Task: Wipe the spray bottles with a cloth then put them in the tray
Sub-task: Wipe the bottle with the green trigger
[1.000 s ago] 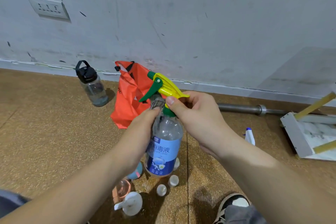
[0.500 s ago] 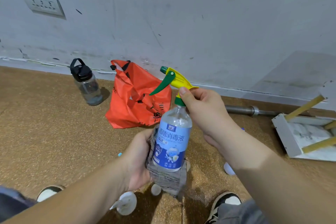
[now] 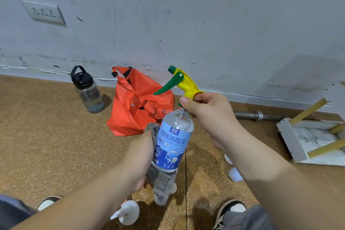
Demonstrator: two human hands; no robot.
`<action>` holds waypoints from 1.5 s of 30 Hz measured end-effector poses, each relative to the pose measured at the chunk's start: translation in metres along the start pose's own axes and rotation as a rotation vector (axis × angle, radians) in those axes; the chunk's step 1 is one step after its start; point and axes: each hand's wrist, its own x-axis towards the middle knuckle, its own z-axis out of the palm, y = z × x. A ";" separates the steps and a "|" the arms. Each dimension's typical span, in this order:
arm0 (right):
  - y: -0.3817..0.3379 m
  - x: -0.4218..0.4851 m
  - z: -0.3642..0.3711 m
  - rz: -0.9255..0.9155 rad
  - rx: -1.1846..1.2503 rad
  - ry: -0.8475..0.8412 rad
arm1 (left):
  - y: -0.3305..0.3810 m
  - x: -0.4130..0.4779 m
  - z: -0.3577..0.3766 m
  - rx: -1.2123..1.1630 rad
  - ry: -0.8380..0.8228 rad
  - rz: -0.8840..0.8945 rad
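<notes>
**A:** Where is the spray bottle [image 3: 172, 144]?

**B:** Mid-view and off the floor. It is clear with a blue label, and it leans so that its yellow-and-green trigger head [image 3: 183, 82] sits toward 1 o'clock.

**A:** And the hands?

**B:** The right hand [image 3: 207, 112] grasps the neck just under the trigger head, thumb in front. The left hand [image 3: 140, 155] is curled round a striped cloth [image 3: 160, 183] and holds it against the bottle's lower body from 9 o'clock. The cloth's loose end hangs below the base.

**A:** The tray?

**B:** The tray [image 3: 288, 140] is white with yellow bars. It lies on the floor at 3 o'clock, well apart from the bottle.

**A:** What else is around?

**B:** An orange bag [image 3: 138, 102] is at 11 o'clock and a dark-lidded water bottle [image 3: 86, 91] at 10, both by the wall. A metal bar [image 3: 250, 115] lies at 2 o'clock. White caps [image 3: 235, 173] sit on the floor at 4, and a white pump top [image 3: 128, 211] at 7. There is a shoe [image 3: 231, 209] at 5 o'clock, and a wall socket [image 3: 43, 12] far up at 10.
</notes>
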 end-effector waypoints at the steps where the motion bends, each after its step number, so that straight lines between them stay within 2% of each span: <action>1: 0.000 -0.002 0.001 -0.023 -0.019 0.019 | 0.000 -0.001 0.002 0.032 0.050 0.055; 4: -0.001 -0.010 0.007 -0.111 -0.140 0.043 | 0.000 -0.008 0.010 0.124 0.157 0.401; 6: -0.002 -0.018 0.012 -0.187 -0.206 0.020 | -0.001 -0.016 0.017 0.208 0.120 0.699; 8: -0.003 -0.023 0.018 -0.270 -0.259 0.016 | -0.006 -0.015 0.019 0.304 0.095 0.854; 10: -0.002 -0.026 0.023 -0.349 -0.325 0.049 | -0.009 -0.008 0.018 0.209 0.068 0.779; 14: -0.007 -0.028 0.025 -0.463 -0.422 0.103 | -0.005 0.000 0.016 -0.263 -0.121 0.244; 16: -0.013 -0.032 0.020 -0.464 -0.418 0.122 | -0.009 0.005 0.015 -0.355 -0.230 -0.025; 17: -0.015 -0.035 0.017 -0.446 -0.396 0.126 | -0.011 0.005 0.015 -0.375 -0.252 -0.090; 22: -0.023 -0.045 -0.005 -0.279 -0.394 0.179 | -0.007 0.002 0.024 -0.395 -0.280 -0.151; 26: -0.004 -0.059 -0.033 -0.158 -0.341 0.259 | -0.018 -0.005 0.036 -0.096 -0.207 -0.138; 29: 0.013 -0.068 -0.058 -0.095 -0.360 0.356 | -0.030 -0.009 0.046 0.155 -0.096 0.032; 32: 0.035 -0.076 -0.079 -0.073 -0.430 0.404 | -0.037 -0.008 0.053 0.184 -0.102 0.067; 37: 0.119 -0.078 -0.108 -0.001 -0.617 0.445 | -0.048 -0.003 0.071 0.194 -0.201 0.006; 45: 0.254 -0.084 -0.140 0.354 -0.425 0.622 | -0.087 0.032 0.104 0.337 -0.239 -0.118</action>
